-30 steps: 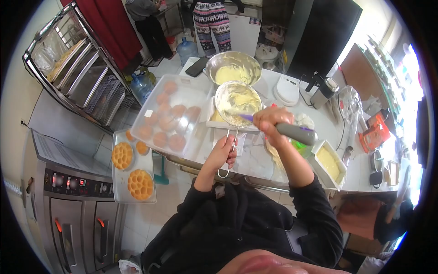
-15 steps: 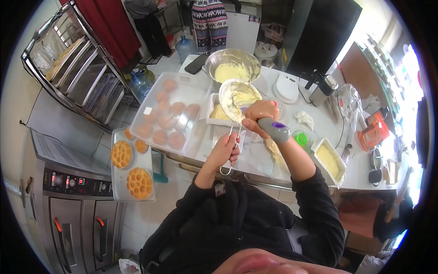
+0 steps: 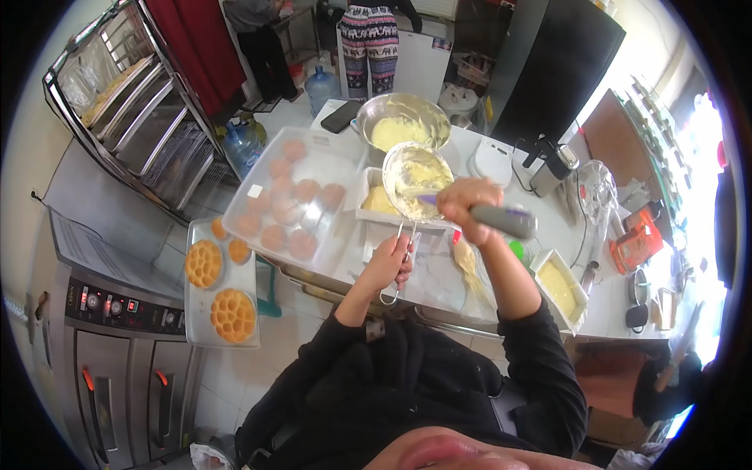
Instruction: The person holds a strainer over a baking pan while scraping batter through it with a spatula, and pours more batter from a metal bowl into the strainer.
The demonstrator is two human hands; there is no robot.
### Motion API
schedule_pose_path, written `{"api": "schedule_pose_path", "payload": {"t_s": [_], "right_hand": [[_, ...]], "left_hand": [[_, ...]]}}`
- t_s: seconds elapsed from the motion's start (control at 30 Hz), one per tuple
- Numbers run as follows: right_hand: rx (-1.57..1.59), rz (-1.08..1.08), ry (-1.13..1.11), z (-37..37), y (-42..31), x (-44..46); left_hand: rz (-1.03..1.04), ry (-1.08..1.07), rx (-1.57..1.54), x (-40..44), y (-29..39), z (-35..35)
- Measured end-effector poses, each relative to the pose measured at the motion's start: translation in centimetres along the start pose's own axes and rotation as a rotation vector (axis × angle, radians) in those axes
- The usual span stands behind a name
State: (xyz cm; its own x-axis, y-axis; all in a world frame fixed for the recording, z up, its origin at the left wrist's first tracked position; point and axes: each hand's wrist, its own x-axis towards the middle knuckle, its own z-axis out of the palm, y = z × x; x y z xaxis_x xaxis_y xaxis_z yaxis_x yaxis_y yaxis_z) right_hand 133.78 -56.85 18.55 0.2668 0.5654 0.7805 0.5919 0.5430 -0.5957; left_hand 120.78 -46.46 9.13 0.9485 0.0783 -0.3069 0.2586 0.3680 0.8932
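Note:
My left hand [image 3: 388,262] is closed round the looped wire handle of a strainer [image 3: 411,168]. The strainer is tilted, and pale yellow batter coats its inside. My right hand [image 3: 471,205] grips a spatula by its thick grey and purple handle [image 3: 505,221]. The spatula's purple end points into the strainer; its tip is hidden in or behind the batter. Partly under the strainer stands a paper-lined loaf pan [image 3: 377,202] with yellow batter in it. Behind it is a large metal mixing bowl [image 3: 440,133] holding more batter.
A clear plastic box [image 3: 321,149] over round brown cakes stands left of the loaf pan. Another filled loaf pan [image 3: 580,294], a piping bag [image 3: 470,274], a kitchen scale [image 3: 493,160] and a hand mixer [image 3: 554,166] lie to the right. A tray [image 3: 251,290] holds baked goods at left.
My right hand has shifted slightly right, and the spatula handle has swung up and to the right. The strainer has moved a little; my left hand still holds it.

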Motion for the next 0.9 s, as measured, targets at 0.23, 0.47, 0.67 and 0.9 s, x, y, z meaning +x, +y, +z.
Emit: {"api": "schedule_pose_path", "payload": {"t_s": [0.23,0.47,0.67,0.9], "right_hand": [[-0.074,-0.077,-0.083,0.1,-0.4,1.5],[-0.108,-0.030,-0.084,-0.3,0.4,1.5],[-0.120,0.082,-0.041,-1.1,1.2,1.7],[0.085,0.214,0.227,-1.2,1.9,1.9]], "left_hand": [[-0.008,-0.027,-0.001,0.2,0.3,0.3],[0.003,-0.019,0.002,0.2,-0.1,0.3],[-0.009,-0.008,0.018,0.2,-0.2,0.1],[0.014,-0.006,-0.001,0.9,-0.7,-0.5]]}}
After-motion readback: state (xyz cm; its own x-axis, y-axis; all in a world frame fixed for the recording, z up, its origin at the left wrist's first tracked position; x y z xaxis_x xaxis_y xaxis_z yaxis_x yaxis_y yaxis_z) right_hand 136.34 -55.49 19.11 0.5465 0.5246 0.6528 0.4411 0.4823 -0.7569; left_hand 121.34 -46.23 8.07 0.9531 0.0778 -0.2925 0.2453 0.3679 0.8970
